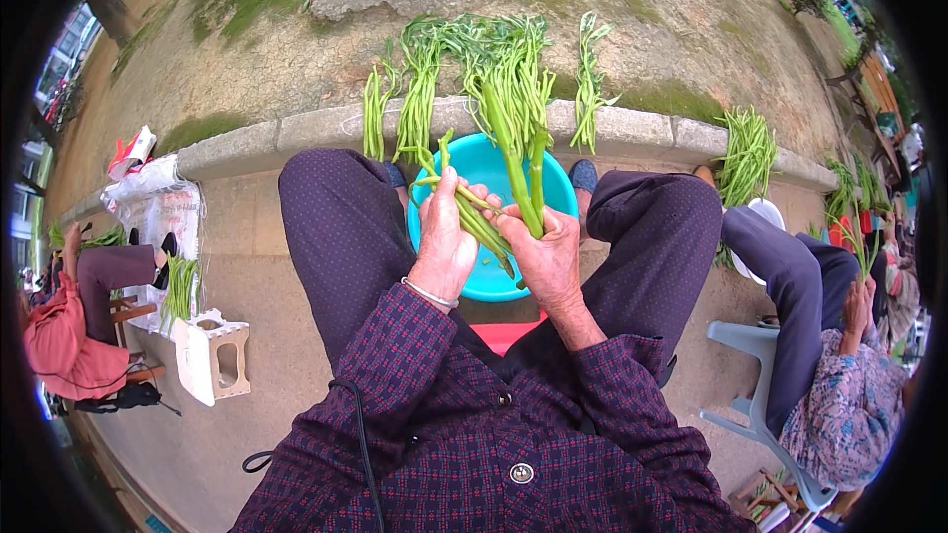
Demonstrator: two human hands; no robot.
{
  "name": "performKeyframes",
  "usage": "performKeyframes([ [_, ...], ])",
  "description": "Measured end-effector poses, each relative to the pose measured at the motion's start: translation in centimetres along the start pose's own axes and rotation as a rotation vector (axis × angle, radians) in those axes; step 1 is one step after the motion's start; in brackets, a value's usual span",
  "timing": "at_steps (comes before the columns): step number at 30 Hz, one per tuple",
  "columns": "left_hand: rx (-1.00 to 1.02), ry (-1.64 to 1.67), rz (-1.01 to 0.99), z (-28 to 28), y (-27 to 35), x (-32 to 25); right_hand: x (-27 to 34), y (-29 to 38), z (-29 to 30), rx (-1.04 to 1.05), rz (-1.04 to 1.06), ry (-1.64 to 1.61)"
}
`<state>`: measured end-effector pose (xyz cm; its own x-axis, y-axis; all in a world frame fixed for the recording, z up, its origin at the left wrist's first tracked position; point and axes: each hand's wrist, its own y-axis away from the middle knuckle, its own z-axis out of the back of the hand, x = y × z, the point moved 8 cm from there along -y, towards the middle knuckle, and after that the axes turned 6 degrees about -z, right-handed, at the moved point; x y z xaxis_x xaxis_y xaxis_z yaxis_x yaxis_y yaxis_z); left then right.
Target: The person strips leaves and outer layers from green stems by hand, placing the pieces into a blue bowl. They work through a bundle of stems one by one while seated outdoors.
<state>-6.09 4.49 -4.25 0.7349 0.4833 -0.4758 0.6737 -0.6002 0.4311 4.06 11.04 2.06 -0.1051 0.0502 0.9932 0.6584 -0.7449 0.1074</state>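
Note:
My left hand, with a bangle at the wrist, holds several thin green stems that slant across its palm. Thicker green stalks rise from the fist of my right hand. The fingertips of both hands meet at the lower part of the thin stems. Below them, between my knees, stands a turquoise plastic basin with a few small green bits inside. Bundles of long leafy green stems, which look like water spinach, lie over the stone kerb just beyond the basin.
At left, a seated person in a red top is near a white folding stool and a woven plastic sack. To the right another person sits on a grey-blue plastic chair. More stems lie on the kerb there.

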Motion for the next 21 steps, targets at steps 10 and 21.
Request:
performKeyframes([
  [10, 0.052, -0.068, -0.080, -0.1, -0.4, -1.9, 0.3, -0.6, 1.7, -0.063, -0.092, -0.133],
  [21, 0.154, -0.493, -0.254, -2.4, 0.5, -2.7, -1.2, -0.9, 1.8, -0.102, -0.104, 0.155],
])
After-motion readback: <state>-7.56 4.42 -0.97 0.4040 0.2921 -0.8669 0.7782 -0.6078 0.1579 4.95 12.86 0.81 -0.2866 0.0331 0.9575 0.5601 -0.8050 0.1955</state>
